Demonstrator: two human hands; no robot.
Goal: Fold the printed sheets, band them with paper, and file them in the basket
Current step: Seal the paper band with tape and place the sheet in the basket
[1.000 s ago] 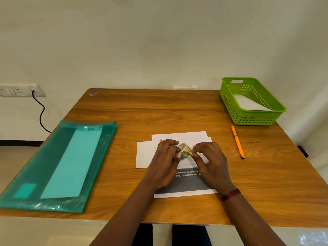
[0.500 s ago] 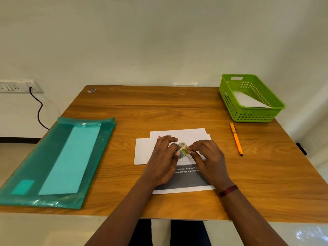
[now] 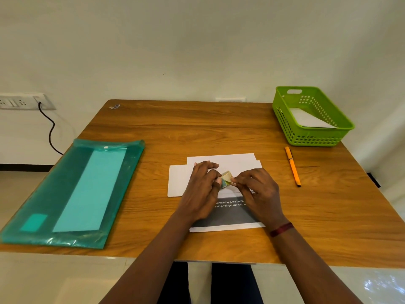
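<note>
One small tape roll (image 3: 225, 179) is pinched between the left hand (image 3: 202, 189) and the right hand (image 3: 256, 191). Beneath them lies the printed sheet (image 3: 230, 216), near the desk's (image 3: 197, 128) front edge.

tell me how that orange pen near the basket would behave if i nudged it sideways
The orange pen looks slim and round and lies flat on the smooth wooden table, so a sideways nudge would probably roll it. It looks thin and rigid, so likely light and stiff to lift.

Lime-green perforated basket (image 3: 311, 137); orange pen (image 3: 292, 166); translucent teal folder (image 3: 72, 194); wood-grain table (image 3: 197, 128).
</note>
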